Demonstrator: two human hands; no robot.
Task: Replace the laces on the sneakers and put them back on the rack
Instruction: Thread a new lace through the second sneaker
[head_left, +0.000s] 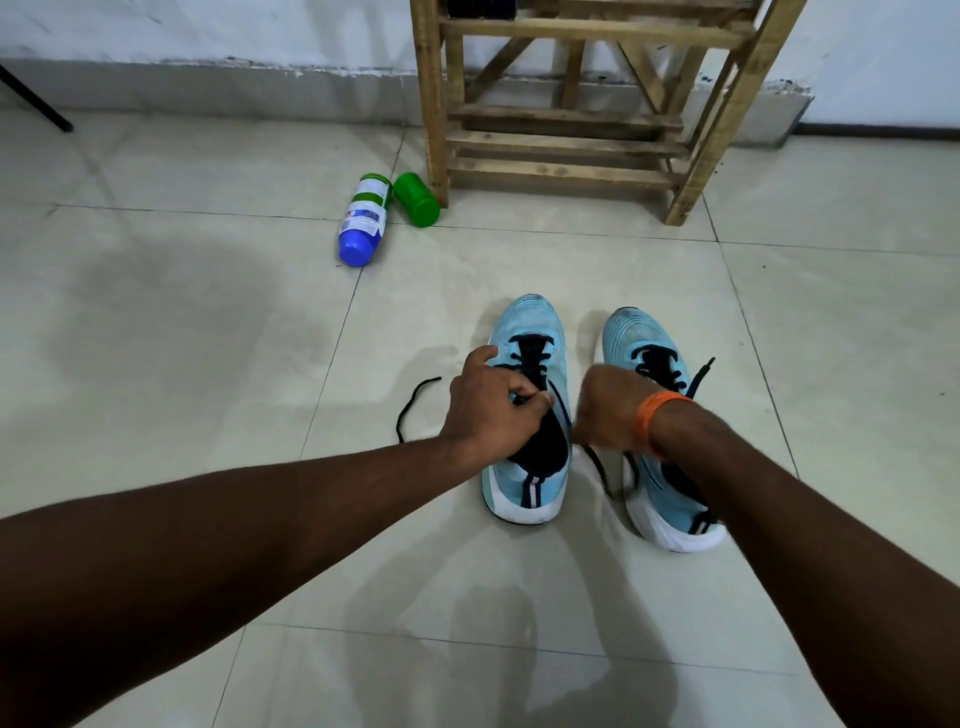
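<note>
Wooden rack (571, 140) against the far wall. Nearer, side by side on floor tiles: left sneaker (524, 488), right sneaker (644, 338). Left hand (488, 410) pinching black lace (400, 423) at the left sneaker's eyelets. Right hand (608, 410) curled, contents hidden. Risks skipping an eyelet or dragging the loose end through if tugged unevenly.

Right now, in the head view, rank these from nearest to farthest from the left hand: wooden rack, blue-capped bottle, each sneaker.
1. Left-side sneaker, under the left hand, touching it.
2. Right-side sneaker, just to its right.
3. Blue-capped bottle, lying ahead to the left.
4. Wooden rack, farther ahead by the wall.
</note>
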